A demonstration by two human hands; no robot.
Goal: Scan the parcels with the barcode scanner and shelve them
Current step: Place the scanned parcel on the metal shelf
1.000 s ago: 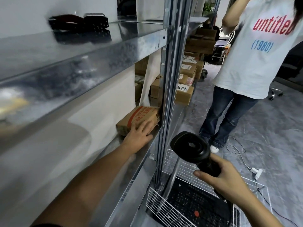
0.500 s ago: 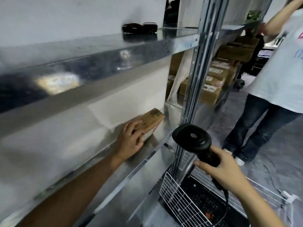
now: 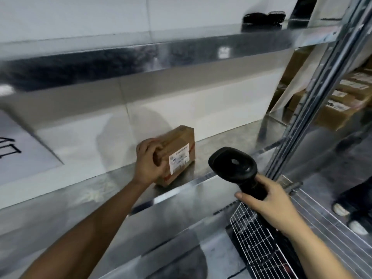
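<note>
Cardboard parcel (image 3: pixel 177 154) | sits on the metal shelf (image 3: pixel 221 150) near its front edge, long axis running back toward the wall, label facing front-right | left hand (image 3: pixel 149 164) grips its near-left end | barcode scanner (image 3: pixel 234 168) just right of it, clenched in right hand (image 3: pixel 269 204) | left hand nearer

A galvanised metal shelf (image 3: pixel 221 147) carries one brown cardboard parcel (image 3: pixel 179 154), standing near the front edge with its white label facing out. The shelf above (image 3: pixel 141 57) holds a dark object (image 3: pixel 263 18) toward its right end, too blurred to identify. Further parcels (image 3: pixel 342 101) sit on the neighbouring shelving bay beyond the right upright.
</note>
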